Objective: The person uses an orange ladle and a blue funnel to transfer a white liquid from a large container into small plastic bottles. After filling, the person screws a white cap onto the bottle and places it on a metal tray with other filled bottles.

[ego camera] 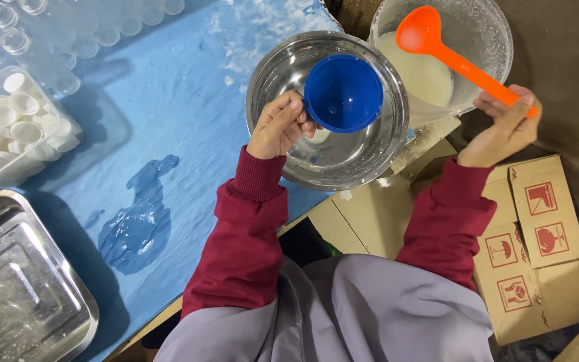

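Bright overhead light glares off the steel bowl [330, 110] at twelve o'clock; shadows are soft and focus is sharp throughout.

Surface: a table [189, 100] under a blue, wet covering, with a puddle [135, 221] near its front edge.
Right end: steel bowl [289, 74] resting at the edge.
Left: clear tub of white caps [15, 127].
Lower left: steel tray [21, 281].
Top: rows of small clear cups [68, 33].

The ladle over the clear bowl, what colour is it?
The ladle is bright orange, seen best in the head view.
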